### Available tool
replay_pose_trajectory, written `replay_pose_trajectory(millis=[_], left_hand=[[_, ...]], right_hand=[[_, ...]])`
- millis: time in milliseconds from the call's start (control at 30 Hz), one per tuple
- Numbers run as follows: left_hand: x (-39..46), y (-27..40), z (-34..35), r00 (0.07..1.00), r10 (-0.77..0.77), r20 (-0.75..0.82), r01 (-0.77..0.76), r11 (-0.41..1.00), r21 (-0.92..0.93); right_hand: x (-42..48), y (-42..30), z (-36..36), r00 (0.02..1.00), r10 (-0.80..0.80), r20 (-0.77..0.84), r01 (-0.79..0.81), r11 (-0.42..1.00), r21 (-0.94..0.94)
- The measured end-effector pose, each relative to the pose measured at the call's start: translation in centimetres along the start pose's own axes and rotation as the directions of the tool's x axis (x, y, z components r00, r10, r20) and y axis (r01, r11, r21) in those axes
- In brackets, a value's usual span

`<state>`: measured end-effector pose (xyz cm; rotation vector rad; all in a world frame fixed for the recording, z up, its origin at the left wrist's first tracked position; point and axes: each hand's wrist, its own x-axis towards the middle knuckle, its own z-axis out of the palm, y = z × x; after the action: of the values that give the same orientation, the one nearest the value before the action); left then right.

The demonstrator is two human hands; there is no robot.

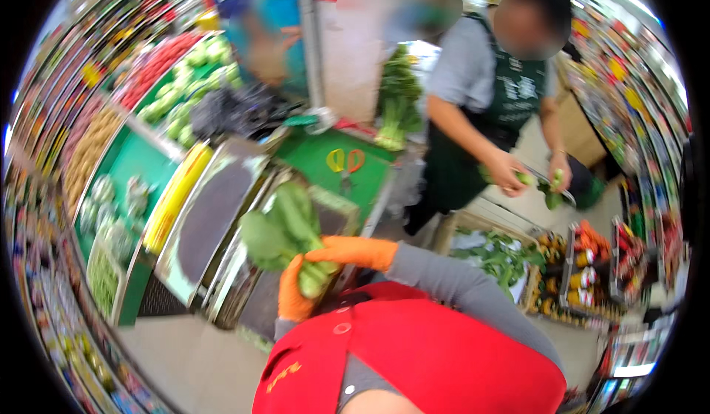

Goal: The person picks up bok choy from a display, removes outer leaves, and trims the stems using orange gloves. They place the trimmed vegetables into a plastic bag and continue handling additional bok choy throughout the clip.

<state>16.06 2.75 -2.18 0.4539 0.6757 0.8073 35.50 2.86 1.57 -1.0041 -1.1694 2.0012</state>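
Observation:
A head of leafy greens, likely bok choy (283,222), lies tilted in front of my red vest, its broad leaves pointing away and its pale base towards me. My left hand (294,295), in an orange glove, grips it around the base. Across its stems reaches my right hand (355,252), also gloved in orange, with fingers touching the stalks; the exact grip is blurred. Under the greens is a worn work surface (266,297) with dark panels. Scissors (346,167) with one yellow and one orange handle lie beyond, on a green surface (299,150).
A co-worker in a dark apron (471,153) stands at the right, handling greens. Between us sits a crate (444,236) of leaves. A yellow roll (177,198) borders the left panel. Black plastic bags (238,109) and a bunch of greens (396,103) lie at the back.

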Motion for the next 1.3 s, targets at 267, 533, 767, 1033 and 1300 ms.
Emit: replay_pose_trajectory(millis=[267,533,767,1033,1300], left_hand=[[-0.6,-1.5,1.1,0.972,0.235,-0.018,-0.233,0.97,0.065],[0.0,-1.4,1.5,0.995,-0.084,-0.059,0.079,0.993,-0.086],[-2.1,-2.1,-3.8,0.997,-0.071,0.037,0.078,0.958,-0.277],[-3.7,-1.8,-3.9,0.959,0.269,0.086,-0.249,0.949,-0.192],[-1.5,-2.7,-2.1,0.941,0.298,0.163,-0.292,0.955,-0.058]], right_hand=[[0.4,0.2,0.4,0.996,-0.079,-0.032,0.045,0.805,-0.591],[-0.6,-0.4,2.5,0.91,-0.245,-0.334,-0.181,0.491,-0.852],[0.8,1.1,2.8,0.889,-0.412,-0.199,0.183,0.718,-0.671],[6.3,-2.2,-1.4,0.631,-0.733,-0.254,0.063,0.375,-0.925],[17.6,-5.2,-10.6,0.647,-0.758,-0.081,-0.262,-0.121,-0.958]])
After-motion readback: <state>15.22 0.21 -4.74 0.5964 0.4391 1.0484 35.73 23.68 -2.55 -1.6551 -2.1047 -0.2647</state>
